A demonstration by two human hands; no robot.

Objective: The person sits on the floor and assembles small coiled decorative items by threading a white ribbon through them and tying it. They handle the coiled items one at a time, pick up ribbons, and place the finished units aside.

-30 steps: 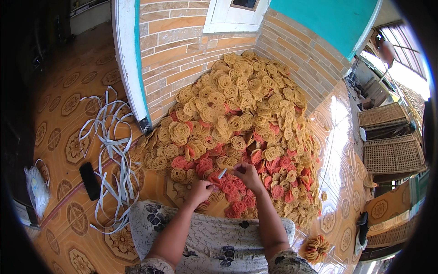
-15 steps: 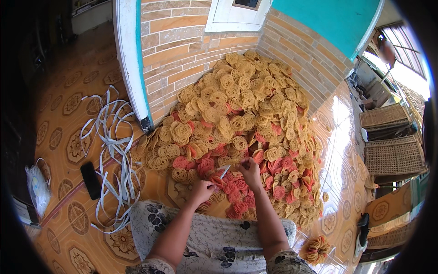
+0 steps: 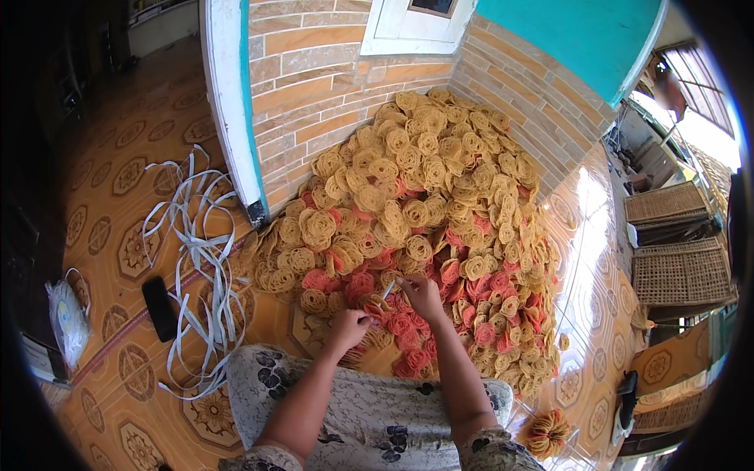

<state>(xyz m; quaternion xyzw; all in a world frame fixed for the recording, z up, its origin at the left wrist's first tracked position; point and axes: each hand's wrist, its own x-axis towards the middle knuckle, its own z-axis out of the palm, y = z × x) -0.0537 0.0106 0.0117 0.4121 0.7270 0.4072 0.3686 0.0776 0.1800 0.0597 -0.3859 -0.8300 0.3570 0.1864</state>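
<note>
A big heap of round, lacy noodle-like discs, yellow (image 3: pixel 385 169) and pink (image 3: pixel 408 322), lies before me. At its near edge, my right hand (image 3: pixel 422 298) is closed in a pinch at the upper end of a short white strip (image 3: pixel 387 291). My left hand (image 3: pixel 349 328), lower and to the left, also has its fingers pinched together beside the pink discs. What sits between those fingertips is too small to make out. Both hands are over the heap's front, above my patterned cloth-covered lap (image 3: pixel 353 416).
Long pale strips (image 3: pixel 206 271) lie tangled on the tiled floor at left, beside a black phone (image 3: pixel 159 308) and a clear plastic bag (image 3: pixel 68 322). A bundle of discs (image 3: pixel 547 433) rests near my right knee. Brick walls (image 3: pixel 314 86) back the heap; woven racks (image 3: pixel 682 271) stand right.
My right hand has shifted slightly left and closed in on the white strip's upper end. The left hand stays nearly in place. The whole view has moved a little.
</note>
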